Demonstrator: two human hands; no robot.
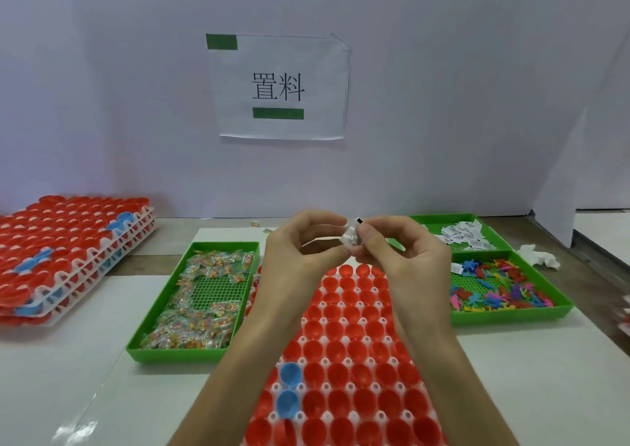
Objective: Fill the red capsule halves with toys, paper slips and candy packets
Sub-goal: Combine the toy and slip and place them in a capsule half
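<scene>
Both hands are raised above the far end of a white rack (324, 415) full of red capsule halves (344, 353), which hold nothing that I can see. My left hand (300, 248) and my right hand (405, 251) pinch a small bunch of white paper slips (353, 234) between their fingertips. Two blue capsule halves (289, 389) sit in the rack's left column. A green tray of candy packets (201, 295) lies left of the rack. On the right, a green tray of colourful toys (501, 288) lies in front of a green tray of paper slips (467, 236).
A stack of racks with red and a few blue capsule halves (64, 254) stands at the far left. A crumpled white tissue (538, 256) lies right of the trays. A white wall with a paper sign (279, 87) closes the back of the table.
</scene>
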